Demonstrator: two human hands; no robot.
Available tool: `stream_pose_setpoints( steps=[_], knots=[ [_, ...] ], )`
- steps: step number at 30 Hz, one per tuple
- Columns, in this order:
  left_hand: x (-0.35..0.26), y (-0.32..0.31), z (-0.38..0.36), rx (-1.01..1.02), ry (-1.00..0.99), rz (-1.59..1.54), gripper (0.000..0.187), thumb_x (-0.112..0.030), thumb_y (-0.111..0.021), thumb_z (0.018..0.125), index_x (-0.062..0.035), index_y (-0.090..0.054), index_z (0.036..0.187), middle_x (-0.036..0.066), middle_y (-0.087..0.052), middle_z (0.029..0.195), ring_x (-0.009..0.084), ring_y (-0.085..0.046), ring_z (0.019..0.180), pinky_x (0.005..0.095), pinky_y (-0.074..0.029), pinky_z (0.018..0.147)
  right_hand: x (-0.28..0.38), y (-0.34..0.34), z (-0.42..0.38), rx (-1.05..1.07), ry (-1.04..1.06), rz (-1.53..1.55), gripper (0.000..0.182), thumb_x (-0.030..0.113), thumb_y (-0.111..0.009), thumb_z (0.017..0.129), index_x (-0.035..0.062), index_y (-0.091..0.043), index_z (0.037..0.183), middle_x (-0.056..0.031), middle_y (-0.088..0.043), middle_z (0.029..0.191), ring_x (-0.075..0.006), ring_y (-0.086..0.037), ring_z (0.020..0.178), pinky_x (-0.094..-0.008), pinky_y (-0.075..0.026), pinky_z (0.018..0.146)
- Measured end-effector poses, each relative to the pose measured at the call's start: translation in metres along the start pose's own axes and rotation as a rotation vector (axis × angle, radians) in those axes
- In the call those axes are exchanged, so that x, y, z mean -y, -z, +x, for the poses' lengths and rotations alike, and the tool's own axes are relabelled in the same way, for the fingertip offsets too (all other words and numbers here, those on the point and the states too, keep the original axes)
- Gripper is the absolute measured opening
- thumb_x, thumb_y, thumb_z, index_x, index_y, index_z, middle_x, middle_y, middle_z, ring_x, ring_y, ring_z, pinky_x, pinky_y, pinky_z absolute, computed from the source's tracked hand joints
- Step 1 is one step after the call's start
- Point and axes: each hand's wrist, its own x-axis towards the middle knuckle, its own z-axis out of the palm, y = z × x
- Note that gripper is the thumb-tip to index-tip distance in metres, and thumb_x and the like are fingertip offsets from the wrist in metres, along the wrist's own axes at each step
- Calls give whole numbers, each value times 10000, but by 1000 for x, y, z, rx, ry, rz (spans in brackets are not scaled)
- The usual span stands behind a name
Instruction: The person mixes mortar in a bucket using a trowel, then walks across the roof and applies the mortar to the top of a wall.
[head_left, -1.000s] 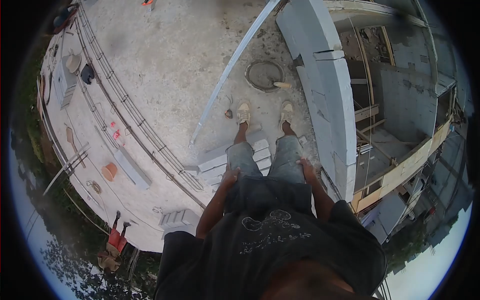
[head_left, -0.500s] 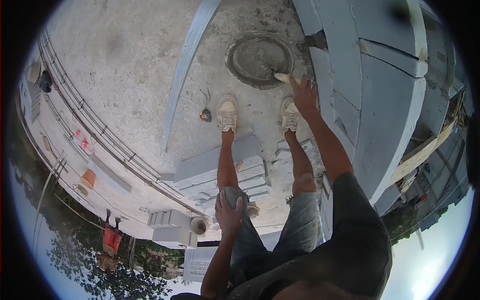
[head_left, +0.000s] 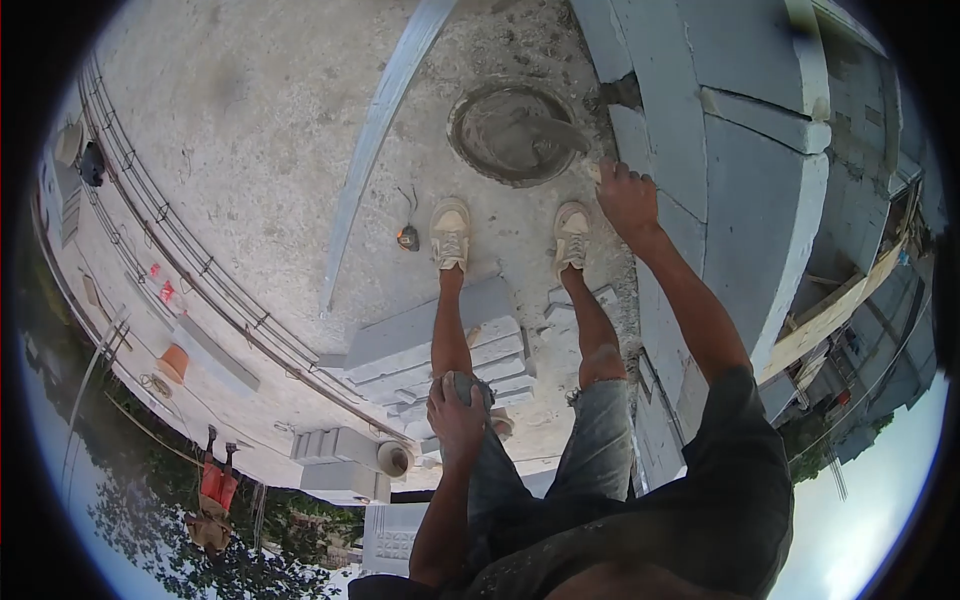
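My right hand (head_left: pixel 628 205) is closed around the pale handle of a trowel (head_left: pixel 556 133). The grey blade is tilted over the right part of a round pan (head_left: pixel 459 152), smeared with wet mortar (head_left: pixel 497 122). Some mortar seems to be on the blade, but how much is hard to make out. My left hand (head_left: pixel 457 415) lies over my bent knee, its fingers spread on the denim and holding no object. Both my shoes stand on the concrete floor just below the pan.
A wall of grey blocks (head_left: pixel 755 220) rises close on my right. A long metal bar (head_left: pixel 375 130) and a tape measure (head_left: pixel 408 238) lie to the left. Stacked blocks (head_left: pixel 430 345) are beside my legs. Steel rebar (head_left: pixel 190 250) runs along the left, and another person (head_left: pixel 215 490) stands far off.
My right hand has drawn slightly right and away from the pan, lifting the trowel so that its blade now shows above the mortar. The left hand stays on the knee.
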Motion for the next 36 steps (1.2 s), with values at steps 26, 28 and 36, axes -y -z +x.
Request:
stream_pose_setpoints(
  steps=[26, 28, 36],
  knots=[
    [-2, 3, 9, -163, -197, 128, 351, -278, -616, 865, -104, -643, 1169, 92, -539, 1304, 315, -518, 1166, 467, -391, 998, 58, -121, -11, 205, -463, 1103, 440, 436, -670, 846, 56, -604, 1059, -178, -668, 875, -373, -649, 864, -433, -487, 751],
    [-3, 5, 10, -162, -172, 131, 354, -276, -617, 864, -105, -642, 1173, 95, -545, 1295, 317, -516, 1171, 469, -387, 1000, 62, -115, -22, 150, -457, 1099, 446, 443, -668, 846, 61, -602, 1066, -191, -673, 906, -390, -643, 910, -447, -488, 768],
    [-14, 9, 7, -152, -150, 128, 371, -307, -583, 870, -110, -644, 1178, 104, -563, 1280, 325, -511, 1185, 470, -368, 1014, 57, -64, -57, -8, -419, 1010, 473, 425, -673, 861, 7, -595, 1067, -213, -645, 923, -403, -624, 894, -432, -481, 778]
  ],
)
